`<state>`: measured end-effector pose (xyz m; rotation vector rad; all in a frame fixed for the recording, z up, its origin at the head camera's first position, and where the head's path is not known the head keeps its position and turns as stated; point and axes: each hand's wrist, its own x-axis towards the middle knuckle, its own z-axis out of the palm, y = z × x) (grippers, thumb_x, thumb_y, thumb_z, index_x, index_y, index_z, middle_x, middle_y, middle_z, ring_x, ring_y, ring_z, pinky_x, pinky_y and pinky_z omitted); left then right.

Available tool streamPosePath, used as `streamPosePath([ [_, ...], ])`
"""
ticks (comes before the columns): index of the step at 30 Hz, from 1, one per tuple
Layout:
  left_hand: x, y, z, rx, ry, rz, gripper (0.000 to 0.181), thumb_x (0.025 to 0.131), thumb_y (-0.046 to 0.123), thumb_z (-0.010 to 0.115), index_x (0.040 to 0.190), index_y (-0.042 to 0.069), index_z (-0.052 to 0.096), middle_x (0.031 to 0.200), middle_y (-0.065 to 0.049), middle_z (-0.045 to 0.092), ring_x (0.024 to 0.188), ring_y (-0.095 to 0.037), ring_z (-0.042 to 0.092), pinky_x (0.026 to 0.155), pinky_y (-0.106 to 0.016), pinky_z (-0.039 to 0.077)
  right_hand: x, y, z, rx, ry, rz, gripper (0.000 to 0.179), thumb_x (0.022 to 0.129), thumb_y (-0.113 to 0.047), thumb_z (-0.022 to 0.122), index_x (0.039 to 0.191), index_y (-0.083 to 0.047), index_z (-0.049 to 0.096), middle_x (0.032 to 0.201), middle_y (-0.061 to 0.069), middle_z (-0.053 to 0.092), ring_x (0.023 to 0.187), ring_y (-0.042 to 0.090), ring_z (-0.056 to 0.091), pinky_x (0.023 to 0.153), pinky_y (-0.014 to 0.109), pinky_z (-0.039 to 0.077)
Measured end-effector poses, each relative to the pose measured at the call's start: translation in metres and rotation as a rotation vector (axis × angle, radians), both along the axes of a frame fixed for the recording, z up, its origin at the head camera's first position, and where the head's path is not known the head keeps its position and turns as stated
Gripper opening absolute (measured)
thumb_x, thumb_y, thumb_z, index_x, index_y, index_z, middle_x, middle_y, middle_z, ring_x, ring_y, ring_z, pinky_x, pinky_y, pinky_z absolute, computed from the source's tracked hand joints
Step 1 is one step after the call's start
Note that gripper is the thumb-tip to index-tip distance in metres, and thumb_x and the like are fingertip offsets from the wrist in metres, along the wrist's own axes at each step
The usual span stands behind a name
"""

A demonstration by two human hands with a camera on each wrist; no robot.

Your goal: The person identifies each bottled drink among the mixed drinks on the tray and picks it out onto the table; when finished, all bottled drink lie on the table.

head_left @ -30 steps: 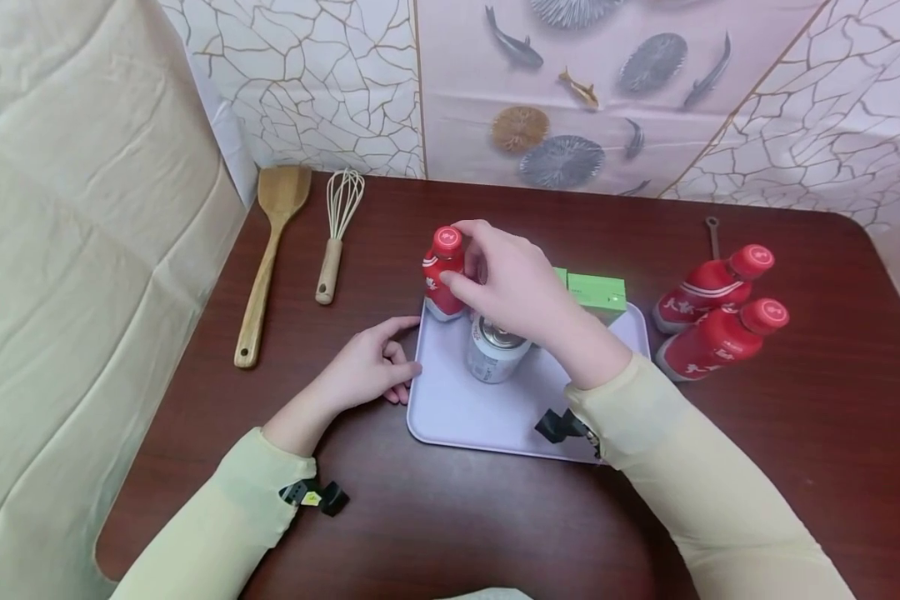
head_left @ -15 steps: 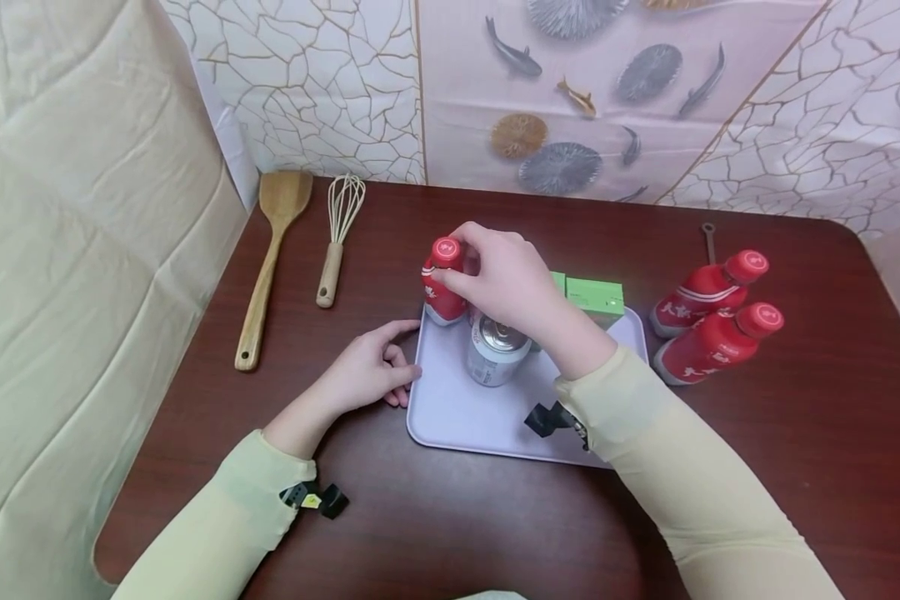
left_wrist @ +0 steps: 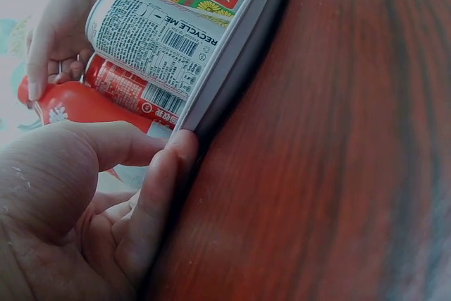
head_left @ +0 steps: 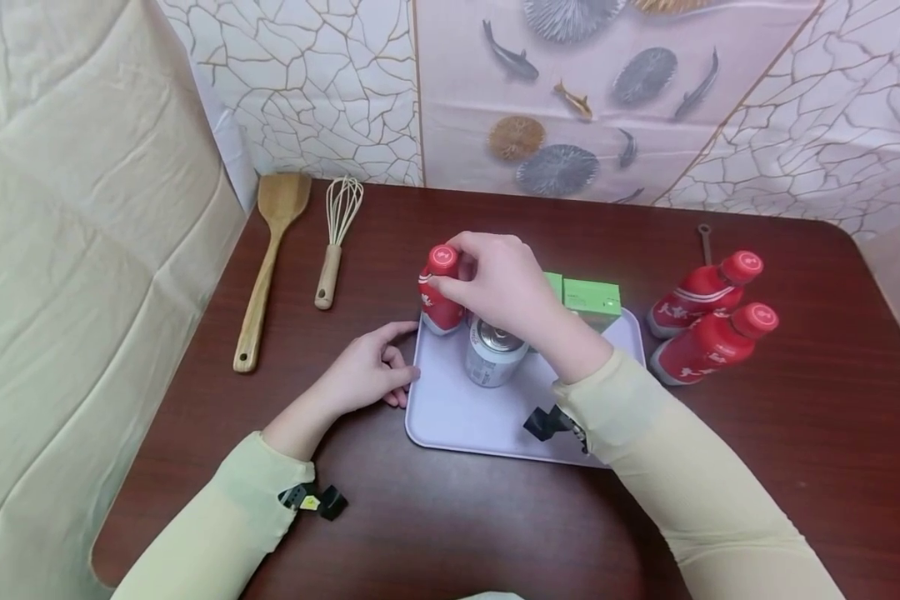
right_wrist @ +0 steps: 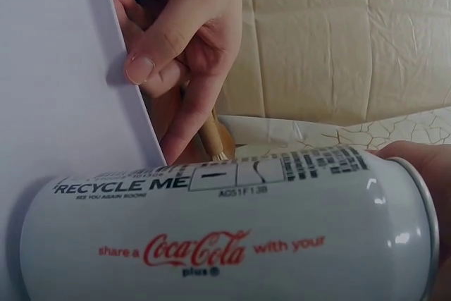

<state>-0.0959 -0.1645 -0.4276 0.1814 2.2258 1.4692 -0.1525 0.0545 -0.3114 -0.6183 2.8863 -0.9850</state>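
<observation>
In the head view my right hand [head_left: 506, 279] holds a red plastic bottle [head_left: 441, 308] near its neck, thumb and fingers on either side. The bottle stands upright at the far left corner of a lilac tray [head_left: 465, 425]. My left hand [head_left: 363, 369] grips the tray's left rim, its thumb over the edge in the right wrist view. A white Coca-Cola can [head_left: 495, 358] stands on the tray below my right hand. Beside it, the left wrist view shows a red can [left_wrist: 127, 88], mostly hidden from the head view. Green boxes [head_left: 592, 296] stand at the tray's back, partly covered.
Two more red bottles [head_left: 712, 346] stand right of the tray. A thin dark handle [head_left: 706, 243] sticks out behind them. A wooden spatula [head_left: 266, 275] and a whisk [head_left: 330, 271] lie on the left of the brown table [head_left: 435, 533]. A patterned backdrop [head_left: 315, 92] rises behind.
My right hand has lowered the red bottle slightly toward the tray's corner. My left hand stays at the rim. The whole head view has shifted a little.
</observation>
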Motion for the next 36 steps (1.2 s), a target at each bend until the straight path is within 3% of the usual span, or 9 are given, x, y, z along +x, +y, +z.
streamPosePath([
  [5,0.000,-0.001,0.000,0.007,0.000,-0.004,0.072,0.092,0.009,0.075,0.155,0.011,0.040,0.072,-0.012,0.068,0.058,-0.027,0.072,0.057,-0.040,0.063,0.004,0.001,0.003,-0.013,0.016,0.011,0.033,0.088,-0.035,0.080,0.115,-0.018,0.072,0.080,0.000,0.066,0.076,0.018,0.060,0.067,0.033,0.049],
  [12,0.000,0.000,0.001,-0.006,0.011,0.001,0.073,0.092,0.010,0.075,0.156,0.009,0.039,0.073,-0.011,0.068,0.058,-0.026,0.072,0.057,-0.039,0.063,0.015,0.004,0.012,-0.055,0.108,0.052,0.031,0.088,-0.036,0.080,0.111,-0.017,0.074,0.078,-0.003,0.065,0.072,0.014,0.059,0.067,0.032,0.049],
  [24,0.000,-0.001,0.000,-0.002,0.019,-0.011,0.067,0.092,0.004,0.068,0.154,0.009,0.041,0.073,-0.012,0.067,0.057,-0.026,0.072,0.056,-0.039,0.063,0.054,0.011,0.034,-0.127,0.175,0.182,0.032,0.084,-0.029,0.085,0.110,-0.014,0.075,0.083,-0.005,0.067,0.072,0.011,0.057,0.063,0.029,0.050],
  [29,0.000,0.000,0.002,0.003,0.036,-0.015,0.064,0.092,0.003,0.066,0.152,0.012,0.044,0.073,-0.012,0.068,0.057,-0.028,0.072,0.056,-0.040,0.063,0.068,0.015,0.036,-0.142,0.192,0.232,0.035,0.083,-0.028,0.087,0.112,-0.014,0.075,0.086,-0.005,0.070,0.072,0.009,0.057,0.062,0.027,0.052],
  [36,0.000,0.000,0.003,-0.004,0.001,-0.010,0.069,0.093,0.007,0.072,0.155,0.015,0.042,0.074,-0.013,0.069,0.058,-0.027,0.072,0.057,-0.040,0.063,0.084,0.026,0.029,-0.162,0.277,0.301,0.030,0.080,-0.025,0.089,0.102,-0.013,0.074,0.079,-0.008,0.065,0.067,0.004,0.053,0.060,0.023,0.049],
])
